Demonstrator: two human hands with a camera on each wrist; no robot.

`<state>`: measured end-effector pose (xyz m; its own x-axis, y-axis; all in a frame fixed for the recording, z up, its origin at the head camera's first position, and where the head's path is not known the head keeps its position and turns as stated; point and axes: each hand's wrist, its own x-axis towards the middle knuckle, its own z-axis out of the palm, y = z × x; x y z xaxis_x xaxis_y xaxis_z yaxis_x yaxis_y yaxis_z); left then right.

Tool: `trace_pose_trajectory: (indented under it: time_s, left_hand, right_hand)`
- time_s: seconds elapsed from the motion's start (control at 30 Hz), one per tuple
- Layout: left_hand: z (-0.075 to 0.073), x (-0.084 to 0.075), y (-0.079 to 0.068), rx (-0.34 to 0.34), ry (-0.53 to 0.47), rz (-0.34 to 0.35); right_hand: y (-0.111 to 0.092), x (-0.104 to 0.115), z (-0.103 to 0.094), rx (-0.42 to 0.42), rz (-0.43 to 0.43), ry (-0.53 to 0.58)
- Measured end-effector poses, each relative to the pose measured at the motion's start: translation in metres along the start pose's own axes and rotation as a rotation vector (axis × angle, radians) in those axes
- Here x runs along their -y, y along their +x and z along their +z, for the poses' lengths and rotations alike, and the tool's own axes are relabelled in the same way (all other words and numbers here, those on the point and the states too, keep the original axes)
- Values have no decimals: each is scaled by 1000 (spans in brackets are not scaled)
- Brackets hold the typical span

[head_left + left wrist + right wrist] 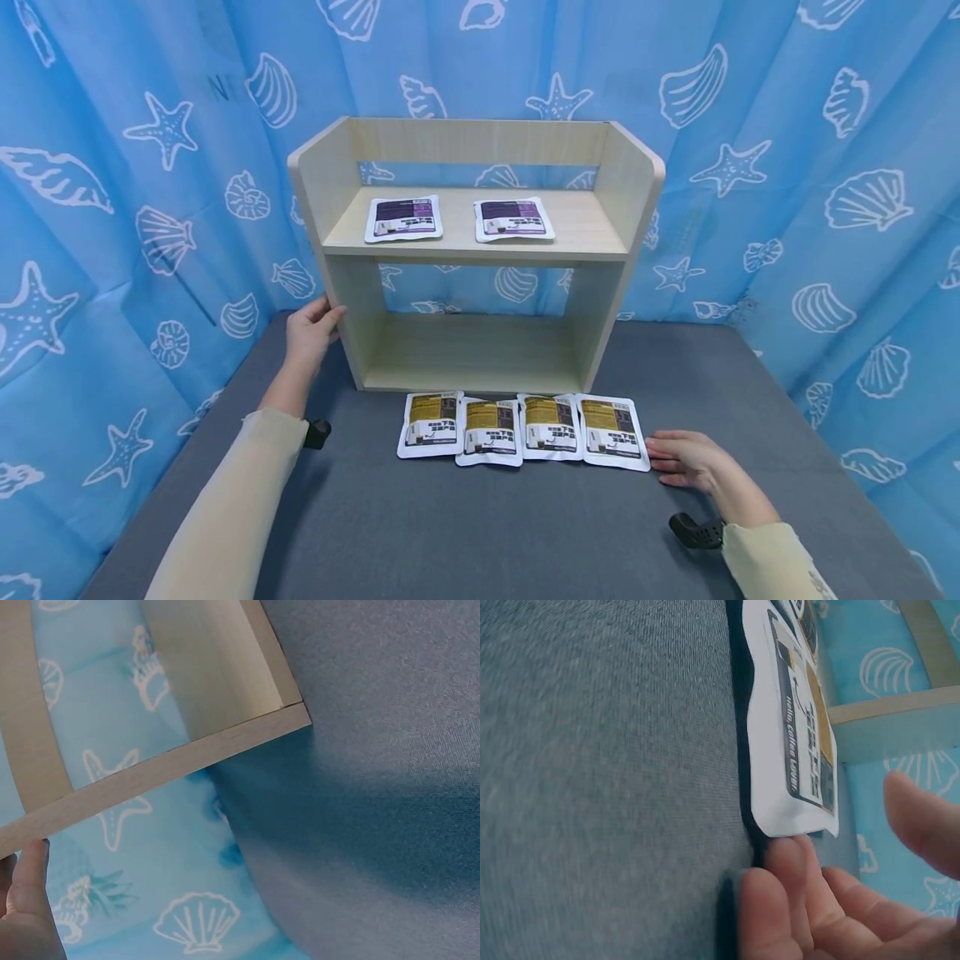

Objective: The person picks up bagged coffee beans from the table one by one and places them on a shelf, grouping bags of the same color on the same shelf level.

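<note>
Nearest the camera, the right hand (686, 460) is lying flat on the grey table (465, 533) towards its right edge, fingers straight, fingertips (795, 859) touching the corner of the rightmost yellow pouch (613, 427); the left hand (311, 327) is pressing relaxed fingers against the left side panel of the wooden shelf (330, 179), which is standing at the table's back edge, gripping nothing.

Shelf (480, 242): pale matt wood-grain board. Sachets (522, 427): smooth, glossy printed plastic film. Counter (465, 533): grey woven cloth, matt, finely rough. Curtain (810, 167): thin blue fabric, printed.
</note>
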<state>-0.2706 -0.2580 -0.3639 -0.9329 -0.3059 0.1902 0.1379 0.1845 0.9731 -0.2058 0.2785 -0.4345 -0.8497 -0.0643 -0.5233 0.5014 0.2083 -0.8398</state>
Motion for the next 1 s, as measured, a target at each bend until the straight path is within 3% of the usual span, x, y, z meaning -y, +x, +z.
trace_pose_trajectory:
  time_s: [0.53, 1.0]
  left_hand:
    - [-2, 0, 3, 21, -5, -34]
    - [-3, 0, 2, 28, -19, -31]
  right_hand:
    - [6, -3, 16, -49, -18, 43]
    - [-12, 2, 7, -37, -77, 184]
